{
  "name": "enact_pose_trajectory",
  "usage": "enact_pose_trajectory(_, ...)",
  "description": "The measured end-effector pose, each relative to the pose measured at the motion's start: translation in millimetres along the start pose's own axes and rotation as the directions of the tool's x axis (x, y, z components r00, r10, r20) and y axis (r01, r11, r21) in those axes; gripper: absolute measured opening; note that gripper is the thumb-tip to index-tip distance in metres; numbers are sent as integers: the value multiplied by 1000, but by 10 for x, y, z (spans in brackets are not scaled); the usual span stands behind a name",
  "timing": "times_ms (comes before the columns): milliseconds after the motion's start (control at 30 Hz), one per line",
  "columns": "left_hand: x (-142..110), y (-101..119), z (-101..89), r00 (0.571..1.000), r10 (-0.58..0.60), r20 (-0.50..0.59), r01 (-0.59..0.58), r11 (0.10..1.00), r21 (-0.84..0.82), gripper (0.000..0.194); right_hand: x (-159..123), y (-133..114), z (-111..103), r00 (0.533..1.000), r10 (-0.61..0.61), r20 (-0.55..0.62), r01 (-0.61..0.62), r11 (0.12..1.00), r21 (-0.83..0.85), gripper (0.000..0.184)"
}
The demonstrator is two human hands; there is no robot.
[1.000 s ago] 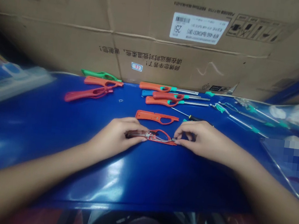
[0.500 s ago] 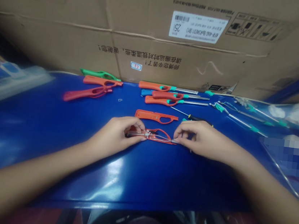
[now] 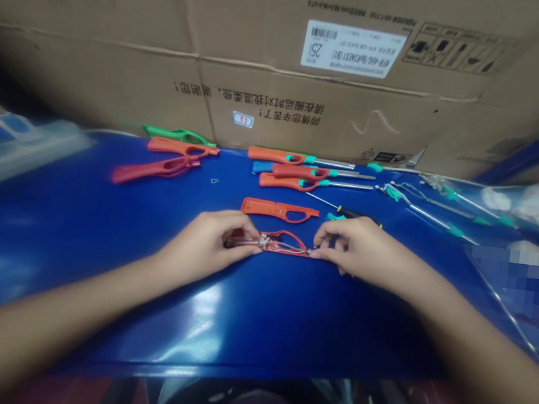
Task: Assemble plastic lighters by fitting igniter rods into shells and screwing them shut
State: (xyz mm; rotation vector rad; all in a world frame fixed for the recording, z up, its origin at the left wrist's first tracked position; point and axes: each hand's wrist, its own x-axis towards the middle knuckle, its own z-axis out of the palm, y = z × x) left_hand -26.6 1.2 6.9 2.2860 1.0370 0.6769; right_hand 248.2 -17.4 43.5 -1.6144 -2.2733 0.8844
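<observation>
An opened orange-red lighter half (image 3: 289, 236) lies on the blue table, its inner parts and a thin pale tube or wire showing. My left hand (image 3: 216, 238) is closed around its handle end, thumb and fingers gripping a clear tank-like part together with the shell. At the other end, my right hand (image 3: 350, 245) pinches the tube or wire end by the shell's nose; exactly what sits between the fingertips is too small to make out. Just behind the held half rests a separate orange shell half (image 3: 276, 210).
Several assembled lighters (image 3: 302, 173) lie behind, with a screwdriver (image 3: 357, 215) near my right hand. Green and red shells (image 3: 163, 169) are at the back left. Metal rods with wires (image 3: 432, 215) lie at the right. A cardboard box (image 3: 250, 42) walls off the back.
My right fingers have shifted very slightly at the shell's nose, and the tube or wire there bends a little more. My left hand keeps its grip.
</observation>
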Motion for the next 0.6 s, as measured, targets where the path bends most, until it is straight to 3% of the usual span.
enact_pose_trajectory(367,7,-1,2,1000,6,-5,-6,1000,-3,11,43,67,25,973,-225,-49,208,950,-231,9)
enact_pose_trajectory(600,12,-4,-5,1000,20,-1,-20,1000,5,11,21,82,23,997,-79,-1,79,997,-19,8)
